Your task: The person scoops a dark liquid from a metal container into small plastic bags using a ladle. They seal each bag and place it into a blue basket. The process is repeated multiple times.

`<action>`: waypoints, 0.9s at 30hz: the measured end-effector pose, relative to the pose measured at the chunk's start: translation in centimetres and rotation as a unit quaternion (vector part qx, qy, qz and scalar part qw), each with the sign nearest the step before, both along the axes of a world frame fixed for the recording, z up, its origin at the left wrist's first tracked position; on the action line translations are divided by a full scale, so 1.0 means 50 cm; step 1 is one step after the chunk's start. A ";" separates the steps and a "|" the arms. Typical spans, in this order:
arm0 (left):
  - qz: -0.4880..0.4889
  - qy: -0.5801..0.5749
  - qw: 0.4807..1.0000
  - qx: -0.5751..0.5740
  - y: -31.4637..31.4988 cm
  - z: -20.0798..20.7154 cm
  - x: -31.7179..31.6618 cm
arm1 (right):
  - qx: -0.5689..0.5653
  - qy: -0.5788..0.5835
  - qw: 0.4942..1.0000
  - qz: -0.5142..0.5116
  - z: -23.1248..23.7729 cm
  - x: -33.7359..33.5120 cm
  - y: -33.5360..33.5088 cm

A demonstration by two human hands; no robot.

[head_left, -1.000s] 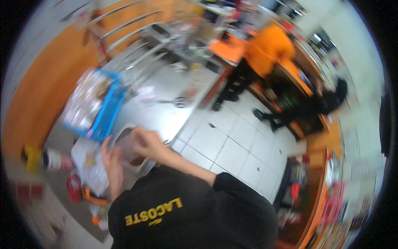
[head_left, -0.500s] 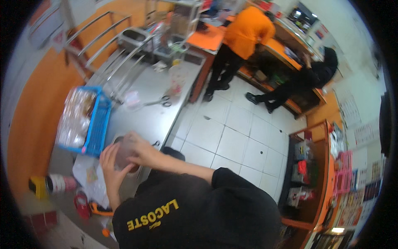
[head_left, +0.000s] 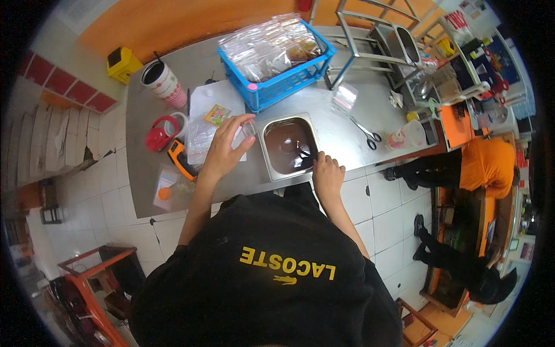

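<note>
Steel pan [head_left: 293, 173] lies between left hand [head_left: 227, 147], pinching a clear cup [head_left: 249, 128], and right hand [head_left: 328, 175], gripping a dark utensil [head_left: 303, 158], the pan's liquid [head_left: 281, 137] brown and glossy.

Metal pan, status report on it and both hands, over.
Left hand: holding small clear cup. Right hand: holding dark utensil in metal pan. Pan: brown liquid inside, on steel table. Blue basket close behind.

left hand [head_left: 224, 149] holds clear cup [head_left: 250, 128] | right hand [head_left: 328, 176] grips dark utensil [head_left: 305, 160], possibly spoon | steel pan [head_left: 289, 175]: brown liquid [head_left: 280, 143]
</note>
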State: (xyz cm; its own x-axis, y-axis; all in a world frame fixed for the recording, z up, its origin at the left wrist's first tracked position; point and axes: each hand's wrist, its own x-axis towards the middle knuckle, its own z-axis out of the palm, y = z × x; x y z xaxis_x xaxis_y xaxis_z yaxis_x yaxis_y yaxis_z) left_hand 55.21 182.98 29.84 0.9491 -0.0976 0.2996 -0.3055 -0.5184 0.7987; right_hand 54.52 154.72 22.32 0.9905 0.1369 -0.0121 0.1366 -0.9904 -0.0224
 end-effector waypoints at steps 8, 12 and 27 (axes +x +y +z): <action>0.071 0.040 0.997 -0.011 0.018 -0.014 -0.007 | 0.191 -0.016 0.981 0.040 -0.018 0.045 0.033; 0.062 -0.012 0.998 0.023 0.027 -0.016 0.009 | 0.317 -0.009 0.948 0.031 -0.013 0.044 0.007; -0.004 -0.055 0.998 -0.018 -0.012 -0.029 0.080 | 0.358 -0.105 0.925 0.079 0.262 0.043 -0.062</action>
State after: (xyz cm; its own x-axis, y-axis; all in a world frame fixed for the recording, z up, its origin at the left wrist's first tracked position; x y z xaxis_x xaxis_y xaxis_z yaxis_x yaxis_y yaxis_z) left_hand 59.22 182.36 28.41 0.9092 -0.0927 0.4060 -0.3971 -0.4865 0.7782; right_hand 56.67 151.64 35.42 0.9277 0.1790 0.3275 0.3540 -0.6998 -0.6204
